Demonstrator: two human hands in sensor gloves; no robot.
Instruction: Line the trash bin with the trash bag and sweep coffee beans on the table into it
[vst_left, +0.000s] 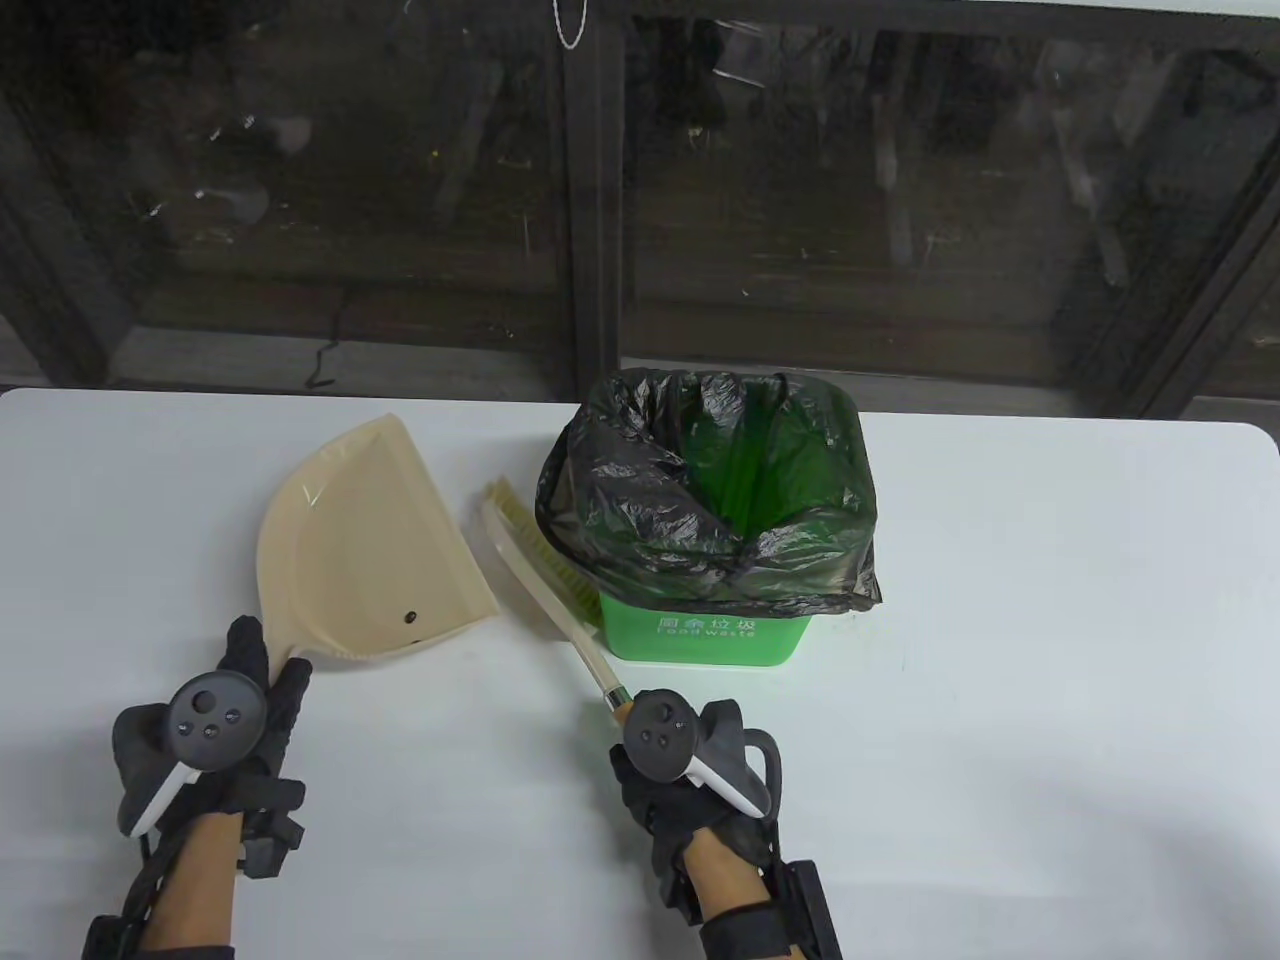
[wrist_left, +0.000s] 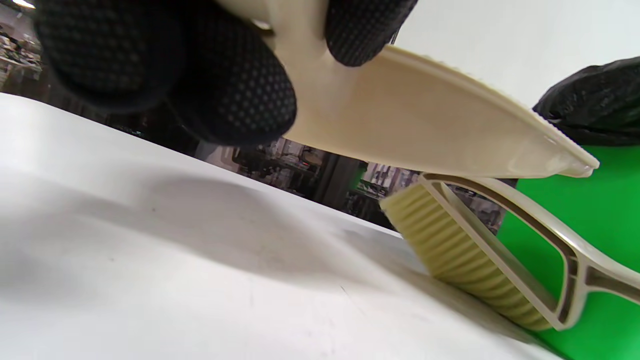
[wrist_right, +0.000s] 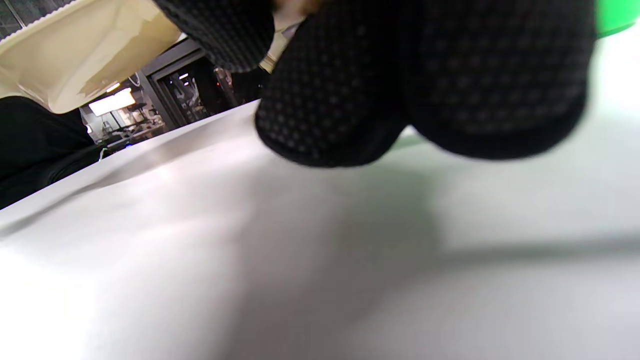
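Gripping dustpan (vst_left: 360, 545) and brush (vst_left: 545, 580) beside lined bin (vst_left: 700, 635), both hands.

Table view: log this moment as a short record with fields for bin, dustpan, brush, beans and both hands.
bin: green food-waste bin, upright, lined with a black trash bag folded over its rim
dustpan: beige dustpan, left of the bin, lifted off the table
brush: beige brush, between dustpan and bin
beans: one coffee bean in the dustpan; none seen on the table
left hand: left hand grips the dustpan handle
right hand: right hand grips the brush handle
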